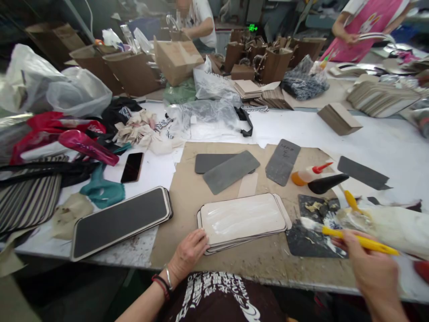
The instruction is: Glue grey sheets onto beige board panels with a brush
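My right hand (pixel 372 264) is closed round the yellow handle of a glue brush (pixel 360 239). Its white-coated bristles are over a dark board (pixel 311 246) smeared with white paste. A stack of cream rounded panels (pixel 244 217) lies before me, its top face wet with white streaks. At the near left corner of this stack, my left hand (pixel 191 250) grips the edge with fingers together; its thumb is hidden. Left of it sits another stack, topped by a dark grey panel (pixel 122 223) with a cream border.
Grey templates (pixel 231 172) lie behind the cream stack. A red-tipped bottle (pixel 303 176), a black cone (pixel 326 183) and a second yellow brush (pixel 355 203) stand or lie at the right. A phone (pixel 132 167) and fabric scraps are left. Two people work across the table.
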`<state>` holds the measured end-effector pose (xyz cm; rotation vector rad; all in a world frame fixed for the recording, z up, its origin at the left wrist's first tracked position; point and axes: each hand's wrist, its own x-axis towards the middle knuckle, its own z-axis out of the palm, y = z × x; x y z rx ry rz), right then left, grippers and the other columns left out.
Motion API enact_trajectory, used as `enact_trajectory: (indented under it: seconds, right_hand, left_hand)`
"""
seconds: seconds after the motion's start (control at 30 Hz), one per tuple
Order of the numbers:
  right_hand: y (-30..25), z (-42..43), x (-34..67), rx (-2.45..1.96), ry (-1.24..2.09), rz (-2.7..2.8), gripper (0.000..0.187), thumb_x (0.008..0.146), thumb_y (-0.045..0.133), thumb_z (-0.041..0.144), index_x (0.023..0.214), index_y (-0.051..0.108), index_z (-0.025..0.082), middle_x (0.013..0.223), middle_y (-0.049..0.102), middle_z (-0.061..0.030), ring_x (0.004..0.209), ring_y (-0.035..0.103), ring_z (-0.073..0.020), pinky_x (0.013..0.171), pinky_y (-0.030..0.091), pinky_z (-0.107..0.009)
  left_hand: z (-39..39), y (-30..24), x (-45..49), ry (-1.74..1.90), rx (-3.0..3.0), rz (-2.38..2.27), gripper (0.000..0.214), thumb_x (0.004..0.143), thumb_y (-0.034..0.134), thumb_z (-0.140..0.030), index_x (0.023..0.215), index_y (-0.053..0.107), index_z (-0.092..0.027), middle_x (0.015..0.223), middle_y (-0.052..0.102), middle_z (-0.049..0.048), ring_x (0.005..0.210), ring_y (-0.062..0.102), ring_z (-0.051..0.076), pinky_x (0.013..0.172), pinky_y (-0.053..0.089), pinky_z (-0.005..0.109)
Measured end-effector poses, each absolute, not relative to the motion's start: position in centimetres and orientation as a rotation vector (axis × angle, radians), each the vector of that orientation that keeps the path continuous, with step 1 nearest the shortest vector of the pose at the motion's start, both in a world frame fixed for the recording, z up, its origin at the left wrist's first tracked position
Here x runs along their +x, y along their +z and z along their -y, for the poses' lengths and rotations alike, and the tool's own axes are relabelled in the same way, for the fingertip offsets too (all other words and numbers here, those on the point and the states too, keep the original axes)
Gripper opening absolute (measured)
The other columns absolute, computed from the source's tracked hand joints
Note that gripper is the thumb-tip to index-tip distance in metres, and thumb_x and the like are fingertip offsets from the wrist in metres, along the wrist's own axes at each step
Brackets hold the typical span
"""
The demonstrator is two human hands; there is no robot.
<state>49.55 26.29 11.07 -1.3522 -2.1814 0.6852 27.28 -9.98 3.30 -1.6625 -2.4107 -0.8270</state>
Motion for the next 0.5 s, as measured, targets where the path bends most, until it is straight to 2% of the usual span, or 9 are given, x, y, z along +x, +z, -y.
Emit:
enact_trajectory:
  seconds: [0.07,0.13,0.23,0.37,0.5]
  right_hand:
    - [10.8,-20.7,44.2,-1.343,1.107,2.071,0.038,0.074,0.055,0.054,0.090,0.059,0.019,0.066,0.066,-0.0067,0.064,0.065,-0.0254,0.062,0.051,-0.038]
    - [10.1,-15.4,39.2,-1.137,1.393,2.030,0.039,0.073,0.057,0.055,0.085,0.058,0.018,0.068,0.064,-0.0051,0.060,0.064,-0.0219,0.059,0.052,-0.034]
    - [8.7,-10.0,34.2,-0.818,1.675,2.053,0.032,0.080,0.053,0.050,0.083,0.058,0.018,0.075,0.062,-0.0044,0.062,0.062,-0.0174,0.059,0.051,-0.028]
    - [7.2,-9.0,32.5,-0.699,1.634,2.147,0.029,0.085,0.049,0.044,0.082,0.058,0.017,0.077,0.060,-0.0042,0.063,0.059,-0.0153,0.060,0.050,-0.026]
    - [6.8,-13.9,35.1,-0.907,1.267,2.196,0.032,0.084,0.048,0.047,0.085,0.058,0.016,0.076,0.061,-0.0046,0.066,0.060,-0.0168,0.065,0.049,-0.029]
  left_hand:
    - [9.9,3.4,27.1,-0.823,-1.670,2.398,0.015,0.086,0.048,-0.020,0.092,0.060,-0.014,0.092,0.064,0.0077,0.096,0.061,0.018,0.083,0.055,0.031]
    - [9.9,3.4,27.0,-0.815,-1.686,2.392,0.015,0.086,0.048,-0.020,0.092,0.060,-0.014,0.091,0.064,0.0076,0.094,0.061,0.018,0.083,0.055,0.031]
    - [10.0,3.2,26.9,-0.812,-1.692,2.385,0.014,0.085,0.048,-0.020,0.093,0.060,-0.015,0.091,0.063,0.0073,0.095,0.061,0.017,0.083,0.055,0.032]
    - [10.1,2.8,26.9,-0.854,-1.673,2.347,0.014,0.085,0.049,-0.019,0.093,0.060,-0.015,0.090,0.063,0.0066,0.095,0.060,0.017,0.084,0.055,0.030]
    - [10.2,2.5,26.8,-0.870,-1.666,2.352,0.015,0.085,0.049,-0.019,0.094,0.061,-0.016,0.092,0.063,0.0062,0.096,0.060,0.017,0.085,0.054,0.030]
